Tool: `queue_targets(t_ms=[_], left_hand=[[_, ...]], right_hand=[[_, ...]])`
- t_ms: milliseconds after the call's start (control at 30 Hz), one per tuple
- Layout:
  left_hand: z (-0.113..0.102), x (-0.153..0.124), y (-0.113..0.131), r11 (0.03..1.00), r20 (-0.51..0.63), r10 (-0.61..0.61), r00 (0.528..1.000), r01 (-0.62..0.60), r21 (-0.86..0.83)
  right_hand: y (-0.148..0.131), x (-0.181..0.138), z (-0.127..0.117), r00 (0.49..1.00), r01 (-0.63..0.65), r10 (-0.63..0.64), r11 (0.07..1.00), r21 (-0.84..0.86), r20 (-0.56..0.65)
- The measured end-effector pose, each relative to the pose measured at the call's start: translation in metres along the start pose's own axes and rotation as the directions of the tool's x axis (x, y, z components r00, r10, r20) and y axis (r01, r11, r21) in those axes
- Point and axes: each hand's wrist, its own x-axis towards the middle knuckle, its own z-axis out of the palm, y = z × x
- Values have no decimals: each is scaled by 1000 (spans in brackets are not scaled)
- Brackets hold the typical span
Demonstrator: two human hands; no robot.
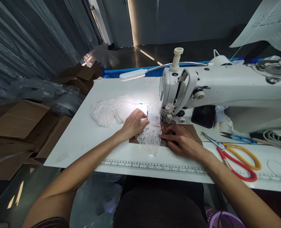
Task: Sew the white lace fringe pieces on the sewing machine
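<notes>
White lace fabric point(149, 136) lies over a flat brown sheet point(192, 131) in front of the sewing machine point(176, 91). My left hand point(135, 123) is closed at the lace's left side, its thumb and fingertips pinching the lace edge. Beside these fingertips lies a small clear piece with red marks point(154, 117), close to the needle area. My right hand point(182, 139) rests on the brown sheet, fingers apart, with the index fingertip touching the lace's right edge. A bunched length of lace point(107, 110) spreads leftward behind my left hand.
Red-and-yellow-handled scissors point(240, 156) and blue-handled snips point(240, 138) lie to the right. A dark phone-like slab point(203, 116) is under the machine arm. A printed ruler point(152, 166) runs along the table's front edge. Cardboard boxes point(19, 118) stand at the left.
</notes>
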Motion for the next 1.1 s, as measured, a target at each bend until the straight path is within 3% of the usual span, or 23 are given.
queue_targets(t_ms=[67,133,200,233,333,433,700,1100], left_hand=[[-1,0,4,965,-2,251,968,-250,78],[-1,1,9,844,96,515,852,-524,119],[0,4,15,734,223,632,742,-666,133],[0,5,17,712,279,635,720,-686,150],[1,7,20,711,391,562,729,-667,221],[0,5,20,709,426,525,737,-656,259],[4,7,26,780,359,430,828,-541,315],[7,8,23,844,312,398,863,-477,244]], right_hand=[[0,0,0,1000,7,-7,1000,-8,-2],[0,0,1,1000,16,-16,1000,-21,-9],[0,0,2,1000,20,-20,999,-38,-15],[0,0,3,1000,21,-21,999,-45,-18],[-1,1,3,1000,24,-25,998,-55,-12],[-2,1,2,1000,25,-25,998,-64,7],[7,2,6,998,14,-17,998,-66,-53],[7,3,6,997,-32,31,999,-15,-77]])
